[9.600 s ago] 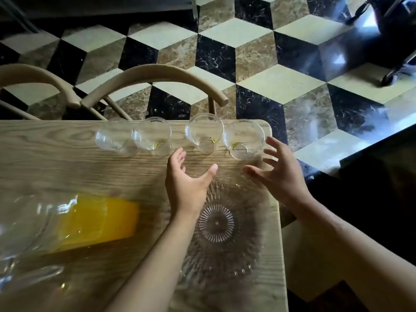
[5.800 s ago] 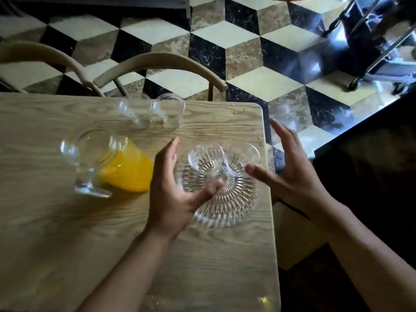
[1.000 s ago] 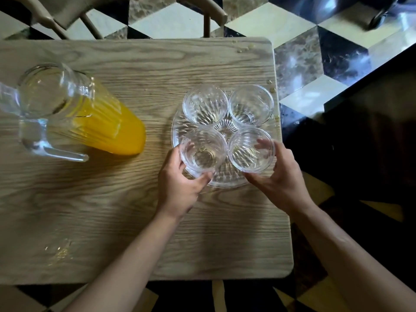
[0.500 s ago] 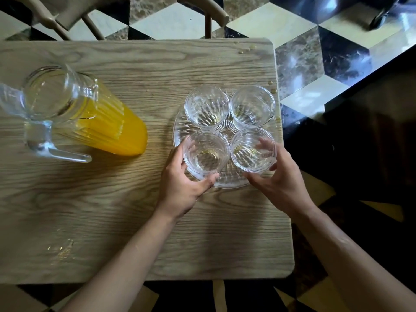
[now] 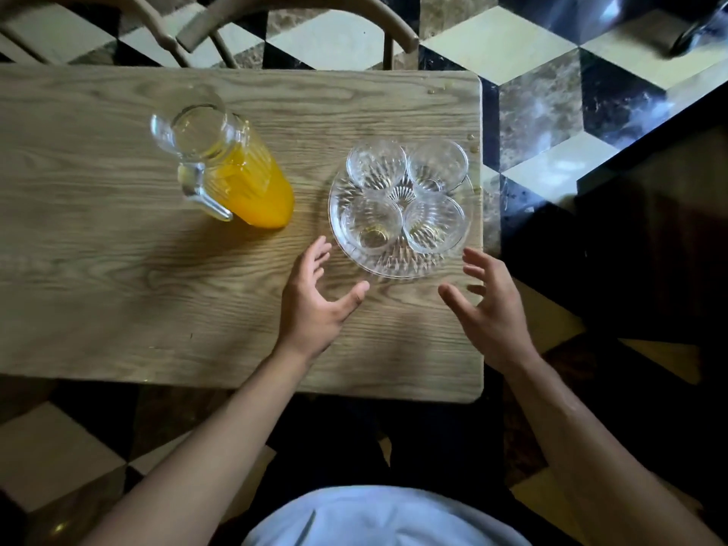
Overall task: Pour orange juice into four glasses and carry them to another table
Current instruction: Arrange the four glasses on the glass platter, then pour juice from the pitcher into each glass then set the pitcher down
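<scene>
Left grip [image 5: 315, 305] and right grip [image 5: 486, 305] — fingers spread, empty

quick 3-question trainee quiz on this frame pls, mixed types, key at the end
1. True or false: all four glasses stand on the glass plate.
2. Multiple choice: the pitcher of orange juice stands (A) on the plate, (B) on the table to the left of the plate, (C) in the left hand.
3. Fill in: the right hand holds ____.

Key: 1 true. 2 B. 3 nothing; both hands are open, near the plate's near edge, gripping neither plate nor glass.
</scene>
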Available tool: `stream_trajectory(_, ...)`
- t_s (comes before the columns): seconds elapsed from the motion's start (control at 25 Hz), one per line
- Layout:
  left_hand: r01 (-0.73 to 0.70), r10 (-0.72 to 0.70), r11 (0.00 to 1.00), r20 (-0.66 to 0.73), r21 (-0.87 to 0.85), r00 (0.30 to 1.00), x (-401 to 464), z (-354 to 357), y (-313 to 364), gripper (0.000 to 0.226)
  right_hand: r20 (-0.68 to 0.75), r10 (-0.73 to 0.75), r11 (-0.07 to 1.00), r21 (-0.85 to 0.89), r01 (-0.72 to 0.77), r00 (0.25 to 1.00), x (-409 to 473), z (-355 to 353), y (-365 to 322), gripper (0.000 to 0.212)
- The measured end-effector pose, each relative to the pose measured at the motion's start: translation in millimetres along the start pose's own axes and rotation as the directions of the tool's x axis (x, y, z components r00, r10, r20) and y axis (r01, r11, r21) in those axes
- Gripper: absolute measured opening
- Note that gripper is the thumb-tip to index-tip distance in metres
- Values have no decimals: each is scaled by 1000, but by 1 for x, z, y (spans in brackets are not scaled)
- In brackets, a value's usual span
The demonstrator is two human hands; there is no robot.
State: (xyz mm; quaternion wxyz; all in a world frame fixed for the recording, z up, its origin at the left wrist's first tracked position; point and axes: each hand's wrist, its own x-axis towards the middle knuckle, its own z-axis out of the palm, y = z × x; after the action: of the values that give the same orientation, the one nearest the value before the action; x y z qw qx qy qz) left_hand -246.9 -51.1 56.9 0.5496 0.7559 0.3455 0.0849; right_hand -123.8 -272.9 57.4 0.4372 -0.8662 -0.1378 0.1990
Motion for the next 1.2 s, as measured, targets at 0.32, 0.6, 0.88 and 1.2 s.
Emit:
stream_trajectory(0.32, -9, 8, 1000, -180, -4, 984, -52, -29, 25, 84, 214, -179, 984, 34, 176, 960, -20, 31, -43, 50)
stream_trajectory(0.6, 24, -15, 1000, -371, 19, 929, -78, -75, 29, 80, 351, -331, 940, 42, 338, 876, -10, 75, -106, 48)
stream_trajectory(0.88, 115, -108, 993, -315, 2, 943, -26, -134, -6, 68, 274, -400, 916, 72, 396, 875, 25, 119, -171, 43)
stream_trajectory(1.2, 62, -59, 997, -54, 54, 997, 97, -171, -26, 88, 118, -163, 983, 102, 152, 979, 42, 163, -210, 34)
